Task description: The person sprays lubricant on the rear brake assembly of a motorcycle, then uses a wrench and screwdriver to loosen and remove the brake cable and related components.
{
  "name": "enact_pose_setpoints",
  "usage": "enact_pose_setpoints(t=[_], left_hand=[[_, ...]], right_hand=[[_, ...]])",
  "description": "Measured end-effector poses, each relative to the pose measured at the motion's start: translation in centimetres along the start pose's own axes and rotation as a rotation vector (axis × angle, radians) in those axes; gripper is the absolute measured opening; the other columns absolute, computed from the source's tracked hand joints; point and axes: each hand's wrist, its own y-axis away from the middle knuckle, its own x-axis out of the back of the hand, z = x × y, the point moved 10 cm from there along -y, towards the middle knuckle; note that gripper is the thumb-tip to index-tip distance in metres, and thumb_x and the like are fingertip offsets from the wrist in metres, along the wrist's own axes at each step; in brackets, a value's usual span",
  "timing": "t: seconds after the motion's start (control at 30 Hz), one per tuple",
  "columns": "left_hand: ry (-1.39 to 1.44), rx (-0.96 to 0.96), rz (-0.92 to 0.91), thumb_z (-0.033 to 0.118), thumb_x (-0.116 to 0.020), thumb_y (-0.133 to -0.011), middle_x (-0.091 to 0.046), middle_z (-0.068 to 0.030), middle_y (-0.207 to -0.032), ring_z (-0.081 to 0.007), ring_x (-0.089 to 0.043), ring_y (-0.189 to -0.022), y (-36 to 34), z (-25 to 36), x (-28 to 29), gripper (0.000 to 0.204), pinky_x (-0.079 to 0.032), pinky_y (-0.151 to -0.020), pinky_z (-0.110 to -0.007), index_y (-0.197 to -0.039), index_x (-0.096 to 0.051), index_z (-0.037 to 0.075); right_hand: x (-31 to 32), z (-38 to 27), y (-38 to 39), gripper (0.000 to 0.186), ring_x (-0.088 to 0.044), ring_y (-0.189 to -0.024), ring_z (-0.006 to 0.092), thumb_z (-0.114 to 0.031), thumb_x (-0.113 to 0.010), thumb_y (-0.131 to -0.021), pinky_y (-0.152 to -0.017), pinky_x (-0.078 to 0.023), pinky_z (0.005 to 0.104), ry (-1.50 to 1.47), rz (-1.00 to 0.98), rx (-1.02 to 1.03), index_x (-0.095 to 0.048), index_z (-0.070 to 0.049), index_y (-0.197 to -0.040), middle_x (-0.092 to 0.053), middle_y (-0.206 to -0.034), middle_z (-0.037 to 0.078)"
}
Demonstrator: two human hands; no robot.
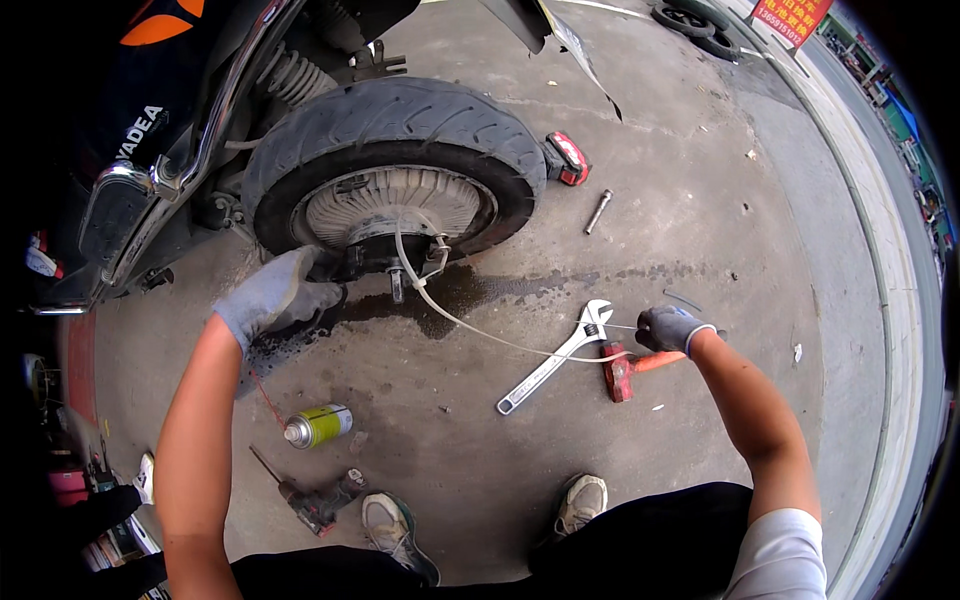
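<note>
My left hand (275,298), in a grey glove, is beside the wheel hub (400,208) with its fingers apart; some fingertips are hidden against dark parts there. A scooter wheel with a black tyre (400,115) surrounds the hub. From the hub a pale cable (470,325) curves right, passing over an adjustable wrench (545,378). Out to the right, my gloved right hand (672,330) is closed around a thin metal rod (610,325), which points left over the wrench jaw. Below that hand lies a hammer (618,373) with a red head and orange handle.
A spray can (320,426) with a red straw and a cordless drill (318,503) lie near my feet. Beyond the wheel are a red battery pack (568,158) and a metal socket tool (598,212). Dark liquid (440,318) wets the concrete. Several tyres (690,20) lie far right.
</note>
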Motion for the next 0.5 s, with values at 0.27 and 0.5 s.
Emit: enact_pose_setpoints(t=[0.27,0.5], left_hand=[[0.045,0.023,0.062,0.05,-0.078,-0.08,-0.072,-0.0205,-0.106,-0.0306,-0.068,-0.104,-6.0,-6.1,-3.7,0.063,-0.05,-0.091,-0.037,-0.116,-0.068,-0.001],[-0.546,0.063,0.204,0.062,-0.069,-0.08,-0.073,-0.0224,-0.099,-0.0377,-0.069,-0.102,-3.0,0.1,-0.6,0.063,-0.052,-0.093,-0.045,-0.101,-0.075,0.002]], right_hand=[[19.2,-26.1,0.7,0.067,-0.064,-0.11,0.045,-0.049,-0.062,-0.093,-0.091,-0.051,0.0464,-0.791,0.624,0.395,-0.052,0.009,-0.127,-0.066,-0.11,0.032],[14.1,-27.5,-1.9,0.042,-0.066,-0.088,0.0445,-0.037,-0.056,-0.1,-0.076,-0.05,0.0475,-1.404,0.957,0.027,-0.058,0.005,-0.106,-0.066,-0.09,0.03]])
